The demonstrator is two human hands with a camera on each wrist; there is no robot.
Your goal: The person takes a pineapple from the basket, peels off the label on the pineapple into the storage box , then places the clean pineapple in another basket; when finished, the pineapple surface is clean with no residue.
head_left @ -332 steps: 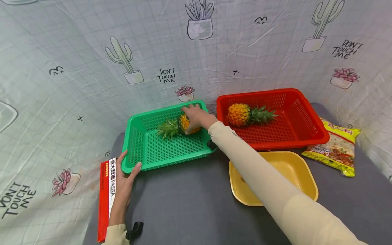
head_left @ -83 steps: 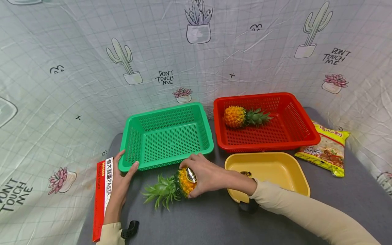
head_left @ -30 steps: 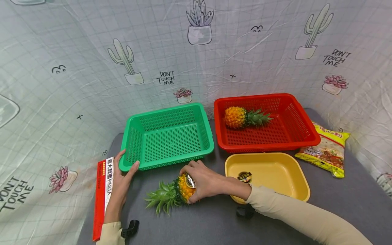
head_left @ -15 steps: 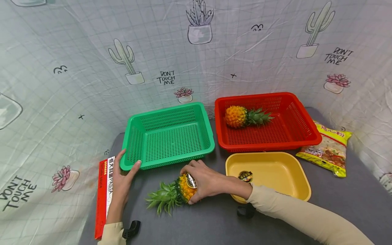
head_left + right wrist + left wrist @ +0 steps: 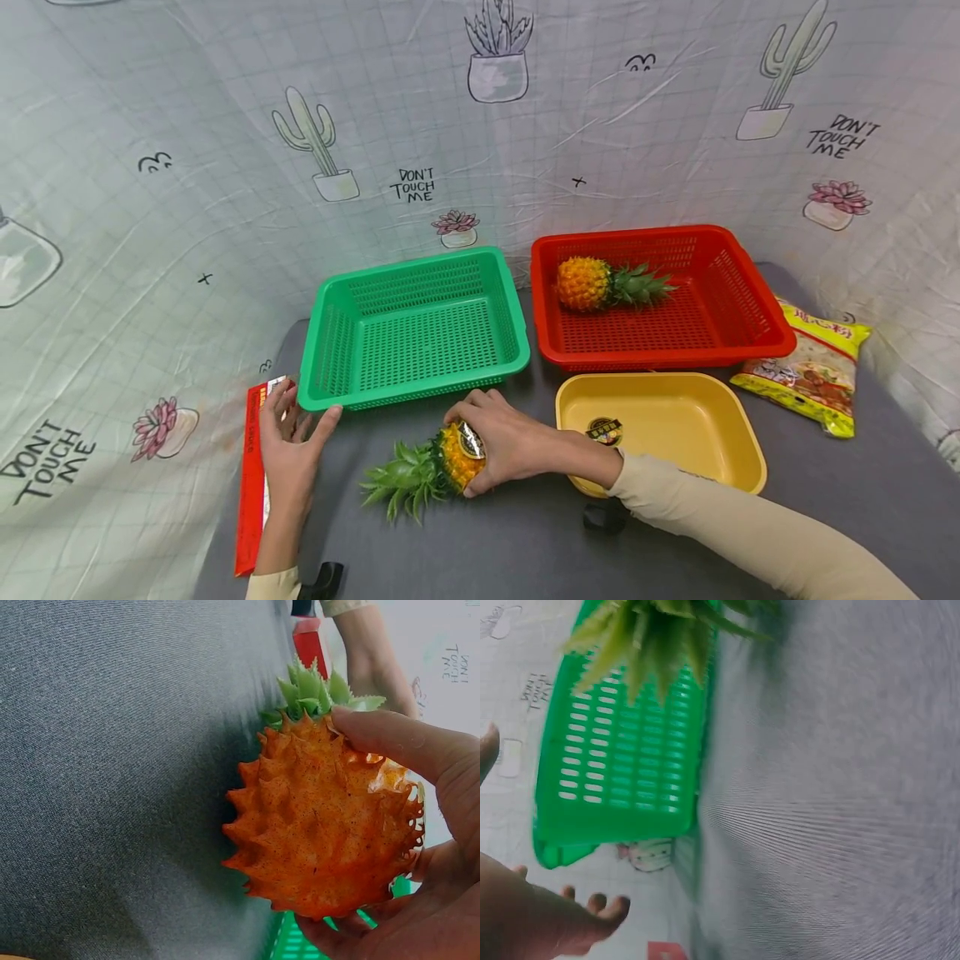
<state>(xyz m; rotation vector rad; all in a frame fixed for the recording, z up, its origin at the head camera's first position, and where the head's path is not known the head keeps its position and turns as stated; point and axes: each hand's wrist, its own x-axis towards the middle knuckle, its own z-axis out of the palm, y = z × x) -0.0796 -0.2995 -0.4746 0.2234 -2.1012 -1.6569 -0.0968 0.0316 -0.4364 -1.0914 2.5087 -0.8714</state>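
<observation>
"What does your right hand (image 5: 512,443) have?"

"It grasps the pineapple (image 5: 458,458) by its rounded body, my thumb laid along the near side close to the crown (image 5: 405,478), my other fingers curving over the top and far side."

"How does the fruit look there?"

"Orange and speckled, covered in hooked, pointed bumps. A shiny black and gold label (image 5: 471,442) shows beside my fingers. The crown is a tuft of stiff, serrated green leaves, wholly outside my grip."

"And where is it?"

"On its side at the middle of the grey, woven-textured table (image 5: 525,550), crown toward the table's left edge. I cannot tell how firmly its underside meets the cloth."

"Your left hand (image 5: 291,450)?"

"Free of any load, fingers bent and thumb apart, just beside the near left corner of the green basket (image 5: 427,342), a slotted plastic rectangle. A red and white carton (image 5: 251,492) lies along the table's left edge."

"What lies toward the back and right?"

"A red basket (image 5: 667,358) of slotted plastic near the back edge, with a second pineapple (image 5: 582,283) lying inside. Before it sits a smooth yellow tray (image 5: 690,442), round-cornered. A glossy yellow packet (image 5: 810,371) lies near the table's right edge."
</observation>
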